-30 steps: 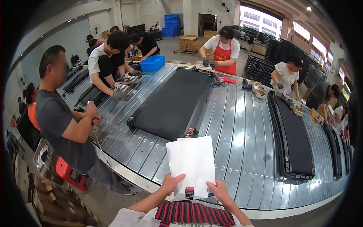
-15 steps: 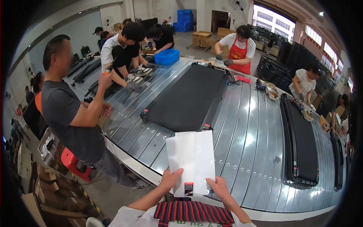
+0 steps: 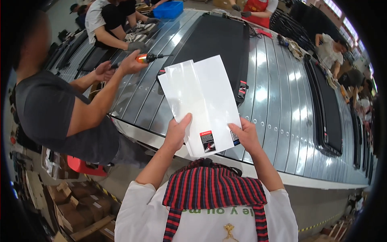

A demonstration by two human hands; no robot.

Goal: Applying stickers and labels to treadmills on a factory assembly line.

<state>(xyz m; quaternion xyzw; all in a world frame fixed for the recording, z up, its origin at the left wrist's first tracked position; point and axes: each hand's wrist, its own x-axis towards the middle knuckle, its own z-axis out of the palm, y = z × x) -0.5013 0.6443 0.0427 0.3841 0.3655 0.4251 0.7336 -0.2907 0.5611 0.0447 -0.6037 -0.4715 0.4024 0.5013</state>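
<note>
Several white sheets [image 3: 219, 92] overlap in front of me, tilted a little, above the near edge of a metal table. A narrower glossy strip lies over the left part. Near the bottom is a small red-and-black label [image 3: 207, 141]; a dark blue label [image 3: 234, 138] shows partly beside my right thumb. My left hand [image 3: 177, 131] pinches the sheets' lower left edge, thumb on top. On the lower right edge, my right hand [image 3: 246, 135] grips with its thumb in front and fingers behind. Beyond the sheets lies a long flat black panel [image 3: 217, 38], partly covered by them.
At my left, a person in grey [image 3: 48, 97] holds an orange-and-black power screwdriver [image 3: 145, 58] over the slatted metal table [image 3: 274, 121]. Another long black panel [image 3: 328, 109] lies at the right. Cardboard boxes [image 3: 80, 205] and a red stool [image 3: 84, 165] stand lower left. More people work across the table.
My view has tilted down, and the sheets and both hands sit higher in it. The person at my left has lowered the screwdriver from upright to nearly level, pointing right.
</note>
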